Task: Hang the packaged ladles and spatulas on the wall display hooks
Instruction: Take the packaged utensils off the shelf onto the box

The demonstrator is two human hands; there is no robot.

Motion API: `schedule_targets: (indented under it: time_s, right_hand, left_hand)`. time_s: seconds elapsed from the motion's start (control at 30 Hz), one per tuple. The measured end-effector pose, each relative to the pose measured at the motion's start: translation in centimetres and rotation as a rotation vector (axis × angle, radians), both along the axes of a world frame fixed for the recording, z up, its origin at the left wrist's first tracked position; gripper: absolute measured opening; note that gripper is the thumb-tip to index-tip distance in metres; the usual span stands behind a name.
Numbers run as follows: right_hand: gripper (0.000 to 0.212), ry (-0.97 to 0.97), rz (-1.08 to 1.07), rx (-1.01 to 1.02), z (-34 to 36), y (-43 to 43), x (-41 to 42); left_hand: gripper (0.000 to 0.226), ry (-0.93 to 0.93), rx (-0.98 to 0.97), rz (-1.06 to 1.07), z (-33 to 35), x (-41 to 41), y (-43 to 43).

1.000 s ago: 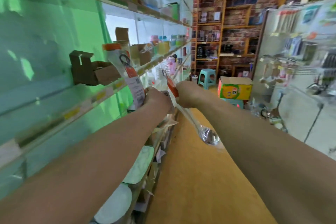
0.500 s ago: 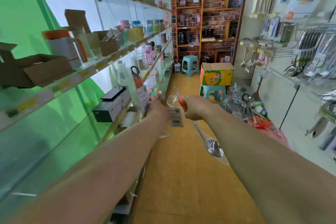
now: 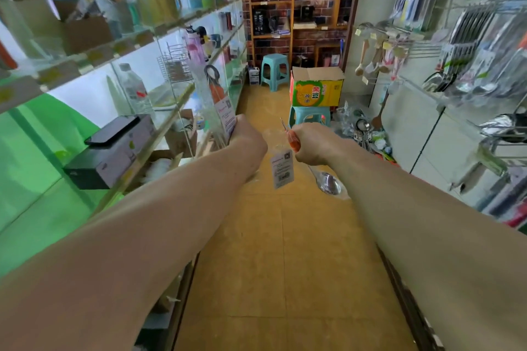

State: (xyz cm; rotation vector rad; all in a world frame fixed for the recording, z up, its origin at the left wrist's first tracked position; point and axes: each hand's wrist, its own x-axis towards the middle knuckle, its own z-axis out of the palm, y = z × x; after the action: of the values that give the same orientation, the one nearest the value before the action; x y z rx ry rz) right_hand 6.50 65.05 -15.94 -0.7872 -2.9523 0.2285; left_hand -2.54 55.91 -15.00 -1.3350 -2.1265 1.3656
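My left hand [image 3: 248, 139] is curled round the lower end of a pack [image 3: 221, 102] of clear-wrapped utensils. I hold it upright in front of the front edge of the glass shelf [image 3: 119, 45] on my left. A black loop and an orange handle show at its top, with a white label just above my fingers. How many pieces are in the pack I cannot tell.

My right hand [image 3: 312, 145] is closed in a fist round the orange handle of a ladle [image 3: 328, 181] in a clear sleeve. The handle tip sticks up past my thumb and the shiny bowl hangs below my wrist, tilted down toward the floor [image 3: 285, 236]. A white tag [image 3: 281, 169] dangles from the handle between my two hands. The hands are near each other but not touching.

The hooks [image 3: 422, 50] are on the white wall to my right, well apart from both hands. Wooden and steel utensils [image 3: 373, 60] hang on some of them, blurred.

Ahead, a yellow and green box [image 3: 316, 85] sits on a teal stool [image 3: 309, 118] at the far end of the floor. A pile [image 3: 365, 131] of loose wrapped tools lies just beside it, against the right wall. A dark phone [image 3: 112, 129] rests on a black carton at the shelf's near end.
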Motion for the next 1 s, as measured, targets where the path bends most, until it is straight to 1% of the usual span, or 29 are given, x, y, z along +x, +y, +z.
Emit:
schedule_targets:
  time_s: [0.07,0.17,0.3,0.37,0.5,0.53,0.7,0.87,1.0]
  right_hand:
    - [0.021,0.011,-0.009,0.024,-0.3,1.8,-0.2]
    - [0.028,0.011,-0.034,0.046,-0.9,4.5,-0.9]
    - [0.024,0.022,-0.087,0.04,-1.6,8.7,-2.7]
    - [0.027,0.032,-0.103,0.036,-1.7,10.8,-3.9]
    - [0.019,0.022,-0.114,0.082,-1.2,15.0,-7.2]
    - [0.019,0.022,-0.117,0.085,-1.1,16.1,-8.2]
    - [0.004,0.01,-0.134,0.084,-0.4,21.2,-13.1]
    - [0.013,0.007,-0.118,0.053,-0.4,25.2,-16.6]
    - [0.033,0.005,-0.121,0.031,-1.0,28.8,-18.9]
  left_hand:
    - [0.002,-0.01,0.008,-0.009,-0.3,-0.4,2.2]
    - [0.006,-0.026,0.024,-0.036,-0.8,-1.5,5.3]
    - [0.007,-0.046,0.073,-0.09,-1.2,-4.3,9.5]
    - [0.009,-0.047,0.088,-0.108,-1.4,-6.0,11.8]
    - [0.018,-0.06,0.099,-0.133,-1.3,-10.1,16.5]
    - [0.018,-0.062,0.1,-0.139,-1.1,-11.2,17.6]
    - [0.01,-0.053,0.114,-0.174,-0.3,-16.6,22.6]
    - [0.008,-0.08,0.119,-0.194,-0.2,-20.8,27.3]
    - [0.008,-0.091,0.128,-0.191,-0.4,-23.5,31.0]
